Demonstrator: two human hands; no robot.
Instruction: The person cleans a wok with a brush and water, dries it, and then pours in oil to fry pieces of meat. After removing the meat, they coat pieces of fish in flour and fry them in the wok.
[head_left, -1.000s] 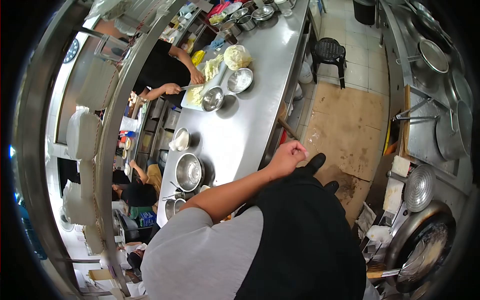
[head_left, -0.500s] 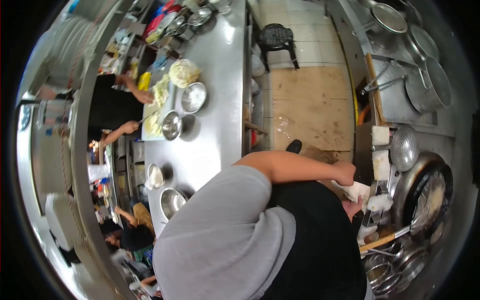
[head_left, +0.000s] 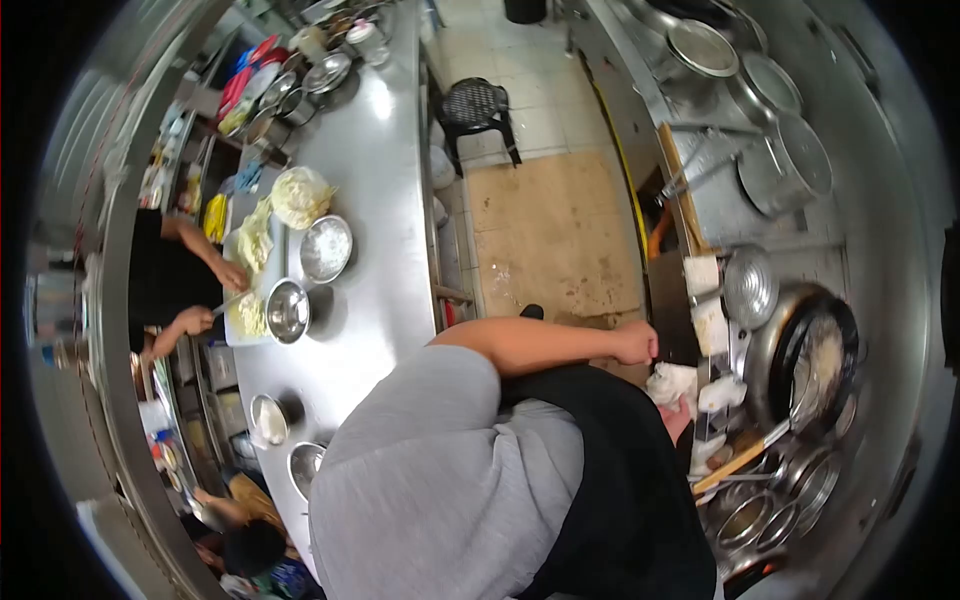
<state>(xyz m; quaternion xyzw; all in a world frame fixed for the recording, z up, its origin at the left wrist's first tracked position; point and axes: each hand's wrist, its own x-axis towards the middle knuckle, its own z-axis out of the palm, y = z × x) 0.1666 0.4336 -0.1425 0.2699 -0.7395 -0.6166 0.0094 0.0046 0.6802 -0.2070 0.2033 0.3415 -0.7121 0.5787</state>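
Two hands meet over a crumpled white cloth beside the stove edge.

The grey-sleeved shoulder and black apron [head_left: 610,500] hide most of the body and the right arm; the right hand [head_left: 678,418] shows only partly beneath the crumpled white cloth [head_left: 672,383], grip unclear. The left hand [head_left: 636,343] is closed in a fist just above the cloth. Right of the hands sits a large dark wok [head_left: 815,360]; far left, the long steel counter [head_left: 385,200] carries bowls, where another person's hand [head_left: 192,320] cuts cabbage.

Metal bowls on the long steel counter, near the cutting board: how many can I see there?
2. One bowl stands beside the cabbage; the other bowl is nearer the camera, next to the cutting board. More bowls stand elsewhere on the counter.
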